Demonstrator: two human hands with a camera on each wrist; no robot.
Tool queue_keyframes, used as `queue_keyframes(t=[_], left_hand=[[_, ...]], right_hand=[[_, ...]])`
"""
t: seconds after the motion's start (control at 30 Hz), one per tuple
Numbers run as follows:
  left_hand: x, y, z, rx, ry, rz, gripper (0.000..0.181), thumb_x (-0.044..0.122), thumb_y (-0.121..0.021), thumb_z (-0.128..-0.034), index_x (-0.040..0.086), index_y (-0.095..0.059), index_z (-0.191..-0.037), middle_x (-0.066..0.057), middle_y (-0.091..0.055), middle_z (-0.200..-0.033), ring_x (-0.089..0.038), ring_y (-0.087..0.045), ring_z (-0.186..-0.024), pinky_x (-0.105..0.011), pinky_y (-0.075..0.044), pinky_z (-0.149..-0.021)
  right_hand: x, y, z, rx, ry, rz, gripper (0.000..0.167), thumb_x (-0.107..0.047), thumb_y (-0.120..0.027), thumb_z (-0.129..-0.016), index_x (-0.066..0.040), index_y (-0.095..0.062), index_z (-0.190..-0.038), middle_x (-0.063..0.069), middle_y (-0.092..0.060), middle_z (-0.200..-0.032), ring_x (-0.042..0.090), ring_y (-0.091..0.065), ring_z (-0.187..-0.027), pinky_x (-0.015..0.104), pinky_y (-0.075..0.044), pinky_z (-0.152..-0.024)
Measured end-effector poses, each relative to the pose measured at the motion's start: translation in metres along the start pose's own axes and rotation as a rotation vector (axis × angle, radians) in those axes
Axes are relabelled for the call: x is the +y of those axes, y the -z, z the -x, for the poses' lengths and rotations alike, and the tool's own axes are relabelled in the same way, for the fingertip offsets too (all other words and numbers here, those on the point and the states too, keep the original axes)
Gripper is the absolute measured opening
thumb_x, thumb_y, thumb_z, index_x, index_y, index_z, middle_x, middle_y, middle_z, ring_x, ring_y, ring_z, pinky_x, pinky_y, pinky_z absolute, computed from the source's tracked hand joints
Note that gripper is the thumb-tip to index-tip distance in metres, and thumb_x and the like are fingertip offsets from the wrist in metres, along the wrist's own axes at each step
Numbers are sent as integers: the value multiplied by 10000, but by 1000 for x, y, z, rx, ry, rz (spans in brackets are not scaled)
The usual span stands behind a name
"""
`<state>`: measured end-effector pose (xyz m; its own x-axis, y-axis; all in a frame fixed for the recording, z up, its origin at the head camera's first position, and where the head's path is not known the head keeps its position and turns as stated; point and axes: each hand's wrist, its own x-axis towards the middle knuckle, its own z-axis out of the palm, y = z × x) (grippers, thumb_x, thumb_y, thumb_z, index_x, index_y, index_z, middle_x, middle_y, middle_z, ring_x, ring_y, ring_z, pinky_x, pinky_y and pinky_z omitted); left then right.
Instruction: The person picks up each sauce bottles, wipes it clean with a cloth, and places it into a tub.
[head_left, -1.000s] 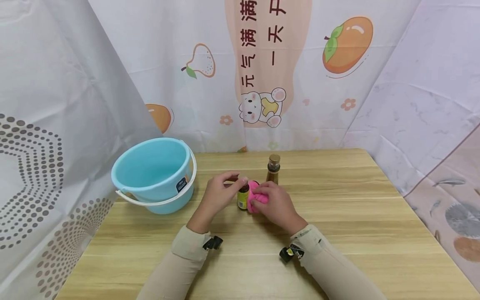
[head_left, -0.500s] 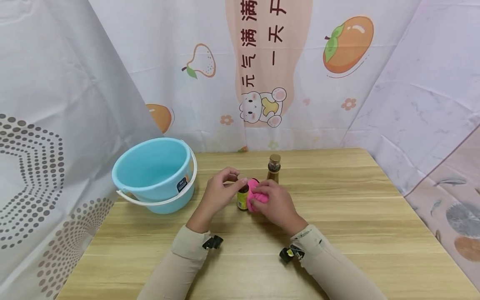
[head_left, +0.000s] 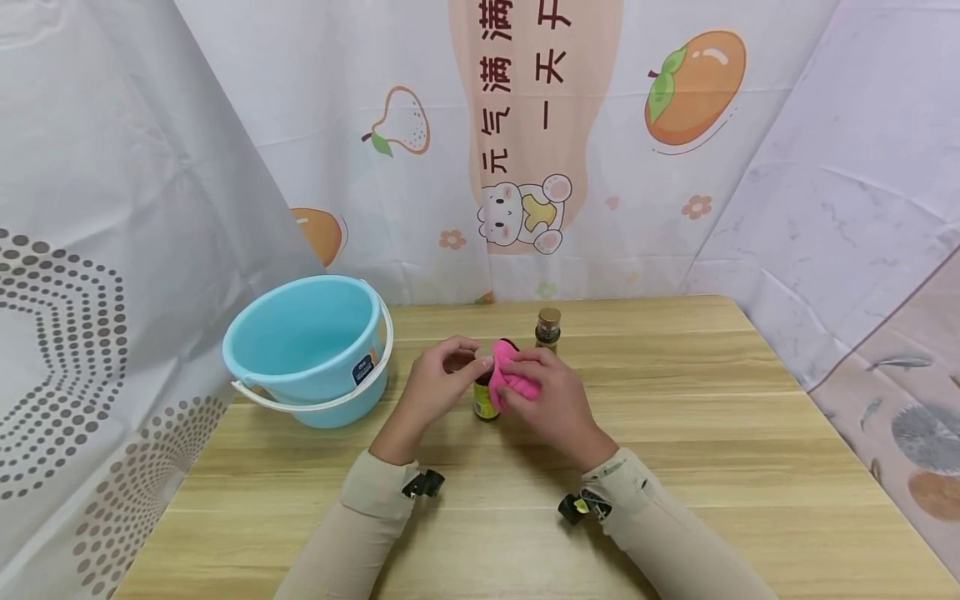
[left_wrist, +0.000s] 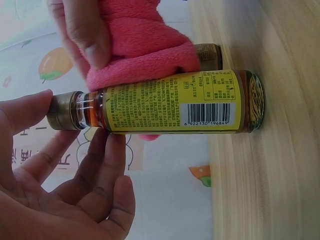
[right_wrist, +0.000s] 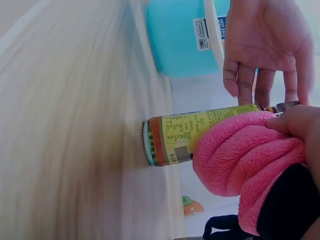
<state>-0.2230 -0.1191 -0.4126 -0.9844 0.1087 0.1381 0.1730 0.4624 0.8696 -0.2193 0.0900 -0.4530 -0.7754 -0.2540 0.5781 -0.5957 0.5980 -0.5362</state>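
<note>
In the head view, a small glass bottle (head_left: 486,405) with a yellow label stands upright on the table. My left hand (head_left: 438,382) pinches its gold cap (left_wrist: 64,111) between thumb and fingers. With curled fingers, my right hand (head_left: 553,407) grips a fluffy pink cloth (right_wrist: 235,150) and presses it to the bottle's side, hiding part of the label. A black patch (right_wrist: 289,202) with a loop shows at the cloth's edge in the right wrist view. Just behind the right hand stands a second bottle (head_left: 549,331) with a brownish-gold cap, its lower part hidden.
A light blue bucket (head_left: 341,371) with a white handle (head_left: 330,407) stands to the left of the hands. The wooden table (head_left: 712,433) reaches back to a printed curtain (head_left: 420,208). Wrist cameras (head_left: 425,484) are strapped at both sleeves.
My right hand has slid the pink cloth up the bottle toward its neck, and more of the lower label shows. The left hand has stayed at the cap.
</note>
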Motion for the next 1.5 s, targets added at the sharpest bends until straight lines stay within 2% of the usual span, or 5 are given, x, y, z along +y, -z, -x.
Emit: queue_keyframes(t=[0.2, 0.47, 0.77, 1.1, 1.5], left_hand=[[0, 0, 0, 1, 2, -15, 371, 496, -728, -942, 237, -732, -1207, -11, -743, -1145, -198, -700, -1061, -435, -598, -896], [2, 1, 1, 9, -11, -27, 349, 442, -736, -952, 226, -740, -1226, -73, -739, -1186, -221, -720, -1073, -449, -605, -919], [3, 2, 2, 3, 4, -25, 368, 460, -734, -948, 233, -741, -1238, -45, -737, -1187, -224, -731, -1091, -445, -610, -913], [1, 3, -1, -10, -3, -19, 378, 449, -733, -954, 220, -736, -1255, -124, -722, -1248, -242, -732, -1108, -457, -605, -932], [5, 3, 4, -9, -11, -27, 414, 432, -728, -963, 190, -723, -1299, -75, -698, -1265, -301, -734, -1117, -461, -625, -884]], right_hand=[[-2, 1, -1, 8, 12, -7, 327, -249, -872, -846, -130, -809, -1144, 12, -694, -1198, 161, -679, -1004, 306, -602, -753], [2, -1, 1, -64, -57, -1, 362, -250, -874, -842, -115, -799, -1169, 50, -699, -1198, 205, -687, -1024, 332, -598, -780], [9, -8, 5, -157, -131, 27, 353, -289, -861, -851, -98, -803, -1142, 47, -695, -1195, 248, -691, -1066, 415, -590, -882], [12, -9, 5, -196, -162, 23, 320, -281, -862, -844, -117, -810, -1113, 52, -702, -1179, 270, -686, -1060, 444, -579, -915], [16, -11, 6, -228, -190, 35, 337, -293, -875, -826, -130, -811, -1115, 42, -706, -1173, 269, -684, -1053, 443, -572, -912]])
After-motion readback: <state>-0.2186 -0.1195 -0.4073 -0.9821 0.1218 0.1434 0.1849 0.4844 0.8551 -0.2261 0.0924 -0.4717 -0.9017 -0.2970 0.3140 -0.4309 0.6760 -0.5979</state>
